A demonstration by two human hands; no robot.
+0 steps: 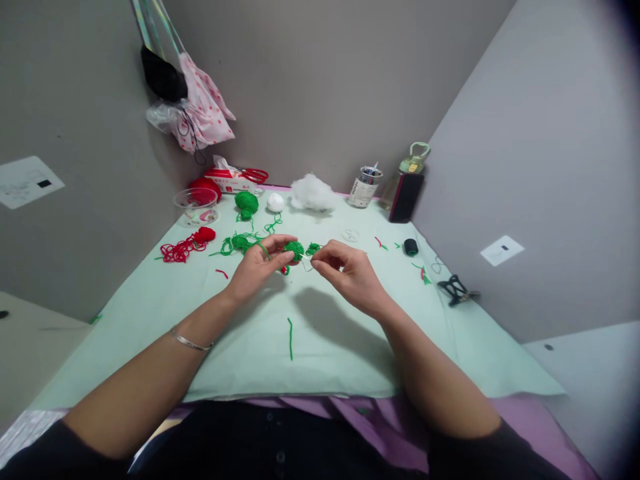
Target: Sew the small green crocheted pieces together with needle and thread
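Note:
My left hand [263, 261] is closed around a small green crocheted piece [294, 251], with a strand of green yarn [263, 251] passing over its fingers. A bit of red and white shows just under that piece. To the right, my right hand [345, 267] pinches a thin, pale needle-like tool [306, 257] that points at the green piece. Whether it is a needle or a hook I cannot tell. A fine dark thread hangs near its tip. Behind the fingers lies another small green crocheted bit [313, 249].
Green yarn balls [247, 203], tangled red yarn [184, 248], a white ball [275, 203] and white stuffing [313, 193] lie at the back. A plastic tub [197, 212] stands left; a pen cup [365, 188], phone [406, 198], black thread spool [411, 247] and black stand [456, 291] are right.

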